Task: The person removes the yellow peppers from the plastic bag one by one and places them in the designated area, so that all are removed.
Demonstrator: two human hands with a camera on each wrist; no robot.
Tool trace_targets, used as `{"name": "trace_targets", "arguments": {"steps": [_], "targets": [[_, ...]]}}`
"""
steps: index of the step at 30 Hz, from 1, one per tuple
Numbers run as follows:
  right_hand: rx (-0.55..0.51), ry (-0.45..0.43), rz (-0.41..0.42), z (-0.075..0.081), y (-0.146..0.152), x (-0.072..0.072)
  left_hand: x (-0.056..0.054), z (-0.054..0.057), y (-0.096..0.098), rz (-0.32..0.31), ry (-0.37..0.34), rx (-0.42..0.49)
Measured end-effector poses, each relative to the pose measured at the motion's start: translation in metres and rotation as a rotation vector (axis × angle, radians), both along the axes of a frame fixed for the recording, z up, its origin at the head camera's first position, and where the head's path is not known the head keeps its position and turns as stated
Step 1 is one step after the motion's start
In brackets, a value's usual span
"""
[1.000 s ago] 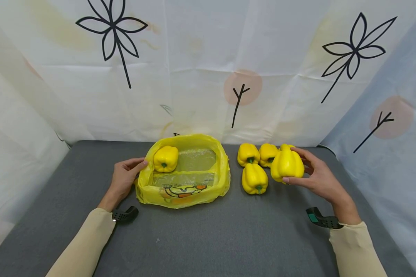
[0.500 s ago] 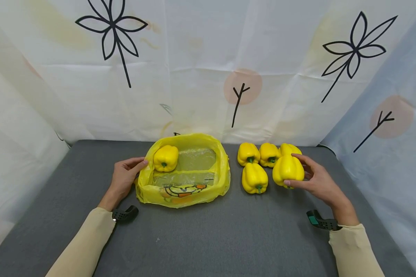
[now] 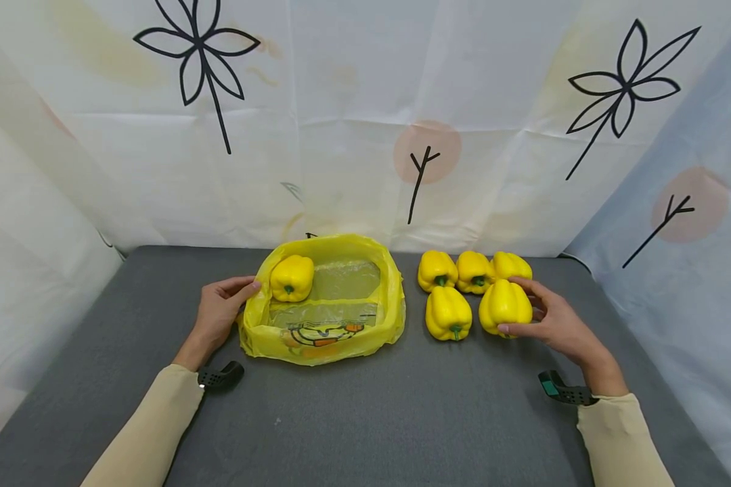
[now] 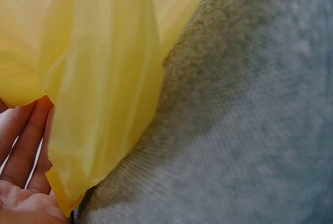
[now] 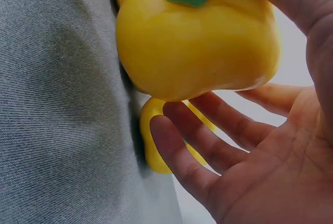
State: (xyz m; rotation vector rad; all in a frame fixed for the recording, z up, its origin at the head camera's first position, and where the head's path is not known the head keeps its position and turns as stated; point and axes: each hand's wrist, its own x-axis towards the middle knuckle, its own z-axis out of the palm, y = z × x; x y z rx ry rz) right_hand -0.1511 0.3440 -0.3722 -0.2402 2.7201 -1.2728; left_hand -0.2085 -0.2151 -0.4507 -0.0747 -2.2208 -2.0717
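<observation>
My right hand (image 3: 557,325) grips a yellow bell pepper (image 3: 504,308) between thumb and fingers, low at the table on the right. In the right wrist view its green stem cap faces the camera, and other fingers of the hand (image 5: 260,156) spread beneath the pepper. At the left, my left hand (image 3: 216,314) pinches the rim of an open yellow plastic bag (image 3: 323,352). One yellow pepper (image 3: 292,279) lies inside the bag, at its back left. In the left wrist view, a fold of the bag (image 4: 104,88) hides part of the fingers (image 4: 23,151).
Beside the held pepper lies another pepper (image 3: 448,313). Behind them, a back row holds a left pepper (image 3: 436,270), a middle pepper (image 3: 473,272) and a right pepper (image 3: 512,265). The grey table (image 3: 365,419) ends at a printed white curtain (image 3: 353,169).
My right hand has brought its pepper down and toward me, from over the back right pepper to a spot in front of it. The left hand and bag stay put.
</observation>
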Motion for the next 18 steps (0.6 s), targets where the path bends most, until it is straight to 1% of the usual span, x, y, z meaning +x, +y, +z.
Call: {"name": "trace_targets", "arguments": {"steps": [8,18], "targets": [[0.034,-0.019,0.056,-0.0045,0.0002,-0.0024,-0.0005,-0.0011,-0.0004,0.001,0.006,0.006],[0.027,-0.021,0.109,-0.0074,-0.001,-0.0043,-0.0003,-0.0014,-0.0005,-0.003,0.003,0.006]]}}
